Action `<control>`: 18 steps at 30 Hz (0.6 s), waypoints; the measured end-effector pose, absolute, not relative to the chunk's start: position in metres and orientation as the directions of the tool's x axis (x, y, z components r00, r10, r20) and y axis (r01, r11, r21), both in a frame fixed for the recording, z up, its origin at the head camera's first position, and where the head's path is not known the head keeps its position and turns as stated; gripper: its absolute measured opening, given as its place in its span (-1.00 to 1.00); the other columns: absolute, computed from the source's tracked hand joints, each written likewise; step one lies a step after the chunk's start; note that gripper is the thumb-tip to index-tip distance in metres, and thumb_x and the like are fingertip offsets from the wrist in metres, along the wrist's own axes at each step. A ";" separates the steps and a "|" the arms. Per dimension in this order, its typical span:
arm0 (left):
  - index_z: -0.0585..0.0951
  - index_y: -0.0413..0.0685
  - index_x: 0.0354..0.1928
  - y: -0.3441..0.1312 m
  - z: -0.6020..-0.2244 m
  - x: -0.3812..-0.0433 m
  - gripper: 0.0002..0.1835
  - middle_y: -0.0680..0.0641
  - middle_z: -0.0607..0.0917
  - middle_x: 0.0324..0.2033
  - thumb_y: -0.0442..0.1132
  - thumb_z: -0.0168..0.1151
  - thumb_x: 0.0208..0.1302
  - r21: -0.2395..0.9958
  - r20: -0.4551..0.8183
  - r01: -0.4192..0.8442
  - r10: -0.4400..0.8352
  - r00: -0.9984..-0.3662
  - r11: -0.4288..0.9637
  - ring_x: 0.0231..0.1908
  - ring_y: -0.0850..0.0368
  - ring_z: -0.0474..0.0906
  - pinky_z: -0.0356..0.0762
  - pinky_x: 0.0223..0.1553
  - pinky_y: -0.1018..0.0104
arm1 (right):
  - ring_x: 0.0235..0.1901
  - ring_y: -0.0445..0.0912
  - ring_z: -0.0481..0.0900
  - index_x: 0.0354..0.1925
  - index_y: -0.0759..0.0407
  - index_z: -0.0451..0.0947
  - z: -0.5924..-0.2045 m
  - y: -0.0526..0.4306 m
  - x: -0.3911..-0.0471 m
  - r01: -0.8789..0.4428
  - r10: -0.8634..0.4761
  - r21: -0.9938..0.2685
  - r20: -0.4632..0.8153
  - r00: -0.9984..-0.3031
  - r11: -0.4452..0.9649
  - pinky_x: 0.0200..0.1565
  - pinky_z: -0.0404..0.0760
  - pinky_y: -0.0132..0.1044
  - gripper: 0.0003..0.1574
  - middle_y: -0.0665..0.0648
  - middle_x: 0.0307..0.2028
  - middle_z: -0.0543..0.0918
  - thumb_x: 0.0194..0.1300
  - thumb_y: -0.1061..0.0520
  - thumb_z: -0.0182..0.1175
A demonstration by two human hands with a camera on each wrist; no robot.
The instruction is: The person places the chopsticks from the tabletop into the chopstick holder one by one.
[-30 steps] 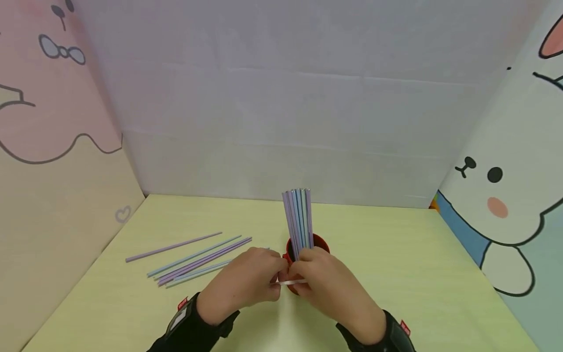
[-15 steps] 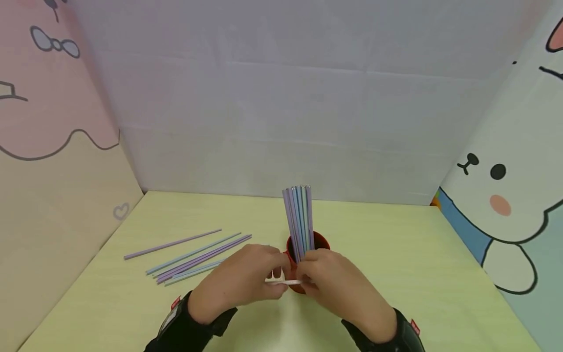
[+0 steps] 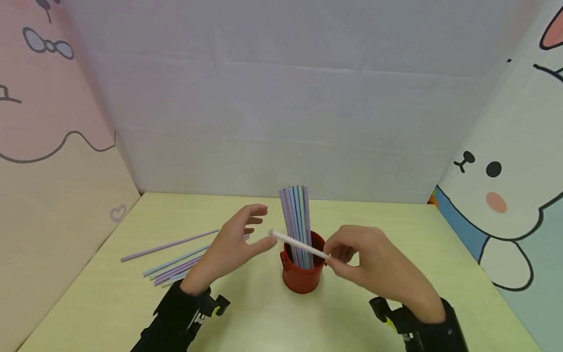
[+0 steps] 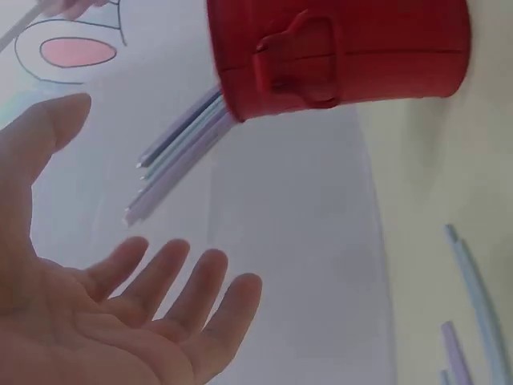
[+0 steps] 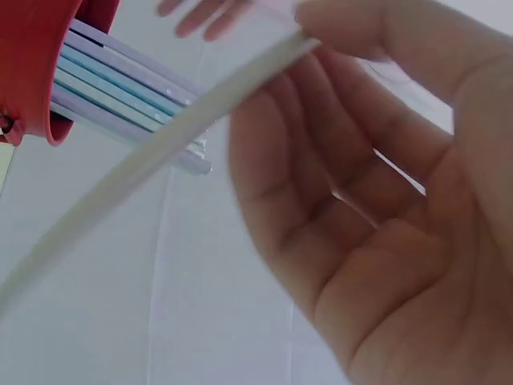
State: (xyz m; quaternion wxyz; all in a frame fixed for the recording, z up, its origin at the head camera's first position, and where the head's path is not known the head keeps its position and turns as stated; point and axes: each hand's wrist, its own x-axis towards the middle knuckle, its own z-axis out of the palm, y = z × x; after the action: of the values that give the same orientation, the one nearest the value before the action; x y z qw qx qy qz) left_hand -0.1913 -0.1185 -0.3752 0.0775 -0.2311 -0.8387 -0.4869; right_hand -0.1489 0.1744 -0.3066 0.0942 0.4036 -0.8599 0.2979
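My right hand (image 3: 367, 254) pinches one end of a white straw (image 3: 299, 243) between thumb and fingers. The straw slants across in front of the red bucket (image 3: 301, 281), its free end up and to the left. Just left of that end, my left hand (image 3: 233, 244) is spread with nothing in it, thumb near the straw's tip. In the left wrist view its palm and loose fingers (image 4: 208, 305) show below the bucket. A bunch of purple and blue straws (image 3: 295, 220) stands in the bucket, leaning slightly left.
Several purple and blue straws (image 3: 176, 244) lie on the pale yellow table (image 3: 264, 322) to the left, partly behind my left hand. A light wall (image 3: 281, 107) rises at the back, with cartoon-printed panels (image 3: 497, 195) at the sides.
Both hands were together in front of the bucket with the white straw between them. The left hand has let go and moved up and left; the right has lifted the straw and moved right.
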 end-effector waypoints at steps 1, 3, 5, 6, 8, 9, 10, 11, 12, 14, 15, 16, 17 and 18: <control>0.27 0.27 0.31 -0.115 -0.380 -0.192 -0.23 0.23 0.39 0.19 0.16 0.38 0.08 0.800 0.329 0.438 0.311 -0.892 0.410 0.13 0.22 0.36 0.45 0.10 0.01 | -0.44 -0.34 0.52 -0.24 -0.14 0.55 -0.306 0.176 -0.151 -0.754 -0.617 -0.445 0.437 -0.654 0.484 -0.40 0.62 -0.41 -0.70 -0.23 -0.35 0.55 0.13 0.23 0.36; 0.17 0.31 0.36 -0.108 -0.391 -0.193 -0.09 0.22 0.30 0.26 0.17 0.44 0.00 0.842 0.272 0.386 0.321 -0.907 0.378 0.20 0.17 0.30 0.39 0.15 -0.01 | -0.42 -0.33 0.55 -0.22 -0.13 0.55 -0.305 0.178 -0.155 -0.754 -0.560 -0.461 0.505 -0.657 0.468 -0.37 0.64 -0.39 -0.68 -0.20 -0.33 0.57 0.12 0.24 0.37; 0.11 0.32 0.39 -0.100 -0.401 -0.194 -0.01 0.18 0.25 0.30 0.13 0.49 -0.05 0.874 0.231 0.349 0.342 -0.911 0.339 0.23 0.12 0.26 0.35 0.18 -0.03 | -0.40 -0.31 0.57 -0.22 -0.11 0.54 -0.305 0.179 -0.158 -0.742 -0.486 -0.484 0.562 -0.669 0.463 -0.34 0.65 -0.36 -0.67 -0.18 -0.32 0.58 0.12 0.26 0.37; 0.10 0.32 0.39 -0.097 -0.405 -0.194 0.01 0.17 0.24 0.31 0.10 0.51 -0.07 0.884 0.218 0.337 0.353 -0.910 0.323 0.23 0.10 0.26 0.35 0.18 -0.03 | -0.39 -0.30 0.58 -0.23 -0.09 0.54 -0.306 0.179 -0.160 -0.734 -0.446 -0.500 0.584 -0.678 0.460 -0.32 0.65 -0.36 -0.68 -0.16 -0.32 0.58 0.12 0.27 0.37; 0.10 0.32 0.39 -0.090 -0.413 -0.194 0.04 0.16 0.24 0.31 0.07 0.54 -0.10 0.900 0.200 0.320 0.372 -0.907 0.297 0.23 0.09 0.26 0.35 0.18 -0.02 | -0.36 -0.26 0.59 -0.23 -0.05 0.54 -0.308 0.179 -0.163 -0.715 -0.364 -0.538 0.621 -0.694 0.447 -0.27 0.66 -0.35 -0.69 -0.12 -0.32 0.59 0.12 0.29 0.36; 0.10 0.31 0.39 -0.087 -0.415 -0.193 0.05 0.15 0.25 0.30 0.05 0.55 -0.12 0.904 0.197 0.318 0.380 -0.904 0.286 0.23 0.08 0.26 0.35 0.18 -0.02 | -0.35 -0.22 0.59 -0.22 -0.01 0.54 -0.309 0.179 -0.164 -0.706 -0.325 -0.568 0.632 -0.703 0.422 -0.25 0.66 -0.33 -0.70 -0.08 -0.32 0.60 0.13 0.31 0.35; 0.11 0.29 0.39 -0.085 -0.417 -0.193 0.05 0.14 0.26 0.30 0.04 0.55 -0.12 0.906 0.199 0.321 0.390 -0.899 0.276 0.22 0.07 0.27 0.35 0.18 -0.04 | -0.33 -0.19 0.60 -0.22 0.02 0.54 -0.310 0.178 -0.165 -0.698 -0.290 -0.591 0.642 -0.710 0.404 -0.23 0.65 -0.32 -0.71 -0.06 -0.31 0.60 0.13 0.32 0.34; 0.12 0.27 0.39 -0.082 -0.419 -0.192 0.05 0.12 0.28 0.29 0.01 0.56 -0.12 0.907 0.205 0.328 0.400 -0.893 0.266 0.22 0.07 0.27 0.36 0.17 -0.05 | -0.31 -0.16 0.60 -0.21 0.06 0.54 -0.311 0.178 -0.167 -0.691 -0.258 -0.614 0.647 -0.717 0.382 -0.21 0.65 -0.32 -0.72 -0.03 -0.30 0.60 0.14 0.33 0.33; 0.12 0.24 0.40 -0.079 -0.419 -0.191 0.06 0.12 0.29 0.28 0.00 0.56 -0.13 0.906 0.212 0.335 0.408 -0.888 0.258 0.21 0.06 0.27 0.36 0.16 -0.05 | -0.30 -0.12 0.61 -0.19 0.09 0.54 -0.312 0.177 -0.168 -0.684 -0.233 -0.638 0.648 -0.725 0.353 -0.20 0.64 -0.31 -0.73 0.00 -0.30 0.60 0.16 0.34 0.31; 0.12 0.17 0.41 -0.075 -0.420 -0.189 0.06 0.07 0.31 0.27 -0.05 0.57 -0.12 0.905 0.226 0.350 0.425 -0.876 0.242 0.21 0.05 0.27 0.35 0.16 -0.07 | -0.28 -0.06 0.62 -0.16 0.16 0.53 -0.315 0.175 -0.170 -0.668 -0.201 -0.683 0.639 -0.742 0.294 -0.18 0.64 -0.29 -0.74 0.06 -0.28 0.60 0.18 0.36 0.28; 0.12 0.14 0.41 -0.072 -0.421 -0.189 0.06 0.06 0.32 0.26 -0.07 0.57 -0.11 0.904 0.232 0.357 0.431 -0.872 0.236 0.21 0.05 0.27 0.35 0.15 -0.07 | -0.27 -0.04 0.62 -0.15 0.18 0.52 -0.317 0.174 -0.171 -0.660 -0.197 -0.700 0.631 -0.750 0.274 -0.18 0.63 -0.29 -0.75 0.09 -0.27 0.59 0.20 0.37 0.27; 0.12 0.11 0.41 -0.070 -0.421 -0.188 0.05 0.05 0.33 0.25 -0.09 0.56 -0.11 0.902 0.238 0.364 0.436 -0.868 0.232 0.21 0.05 0.28 0.36 0.15 -0.06 | -0.27 -0.04 0.62 -0.15 0.19 0.51 -0.317 0.172 -0.171 -0.647 -0.194 -0.715 0.618 -0.762 0.264 -0.17 0.63 -0.29 -0.76 0.09 -0.26 0.59 0.21 0.36 0.26; 0.13 0.11 0.40 -0.068 -0.422 -0.187 0.05 0.05 0.34 0.24 -0.09 0.57 -0.11 0.900 0.239 0.366 0.437 -0.867 0.235 0.20 0.07 0.28 0.37 0.14 -0.04 | -0.28 -0.03 0.62 -0.15 0.21 0.50 -0.316 0.170 -0.171 -0.636 -0.197 -0.730 0.605 -0.771 0.250 -0.18 0.63 -0.28 -0.78 0.11 -0.26 0.58 0.22 0.36 0.25; 0.13 0.11 0.40 -0.065 -0.423 -0.187 0.04 0.07 0.35 0.23 -0.08 0.57 -0.11 0.901 0.237 0.365 0.439 -0.867 0.234 0.19 0.10 0.29 0.37 0.14 -0.01 | -0.28 -0.02 0.62 -0.16 0.23 0.49 -0.316 0.167 -0.170 -0.625 -0.202 -0.743 0.591 -0.781 0.240 -0.18 0.63 -0.27 -0.79 0.12 -0.27 0.58 0.23 0.36 0.24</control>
State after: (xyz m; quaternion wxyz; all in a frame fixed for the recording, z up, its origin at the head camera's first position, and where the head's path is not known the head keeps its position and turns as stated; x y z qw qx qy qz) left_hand -0.1872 -0.0655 -0.4234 -0.0329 -0.2561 -0.7850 -0.5632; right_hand -0.1704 0.1672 -0.3159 0.1909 0.2706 -0.7638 0.5540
